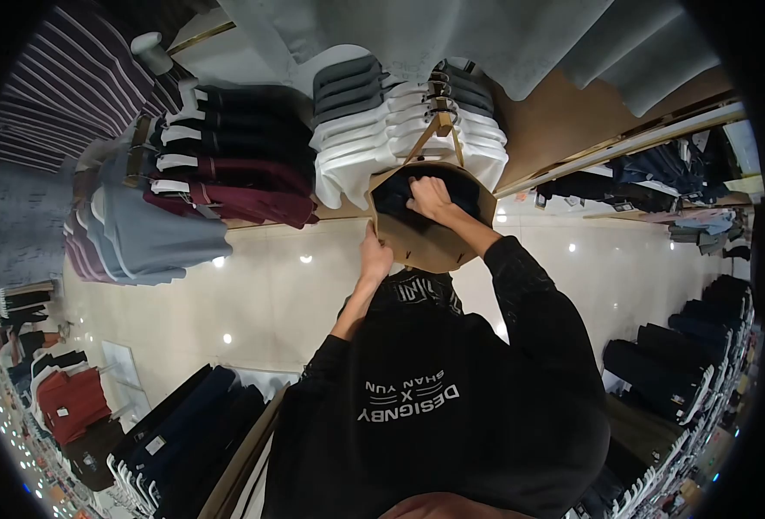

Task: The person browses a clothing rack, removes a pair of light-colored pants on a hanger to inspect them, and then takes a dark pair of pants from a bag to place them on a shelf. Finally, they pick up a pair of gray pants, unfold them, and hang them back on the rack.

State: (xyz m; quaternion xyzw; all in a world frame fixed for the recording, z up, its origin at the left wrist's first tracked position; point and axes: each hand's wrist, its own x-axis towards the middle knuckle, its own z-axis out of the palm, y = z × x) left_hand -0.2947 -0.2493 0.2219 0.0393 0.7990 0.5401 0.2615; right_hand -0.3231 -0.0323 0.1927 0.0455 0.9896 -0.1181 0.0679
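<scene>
A brown paper bag point(434, 246) hangs open by its handle from the front of a clothes rail, with dark cloth point(393, 197) inside. My left hand point(375, 253) pinches the bag's left rim. Reaching in over the opening, my right hand point(430, 197) has its fingers curled against the dark cloth; the fingertips are partly hidden. White shirts point(348, 164) on hangers hang just behind the bag, with grey ones point(348, 86) farther back.
Dark and maroon shirts point(261, 186) and grey-blue garments point(153, 233) hang at the left. Racks of dark trousers point(183, 432) stand at the lower left, and more dark clothes point(659, 368) at the lower right. Pale shiny floor point(287, 294) lies between them.
</scene>
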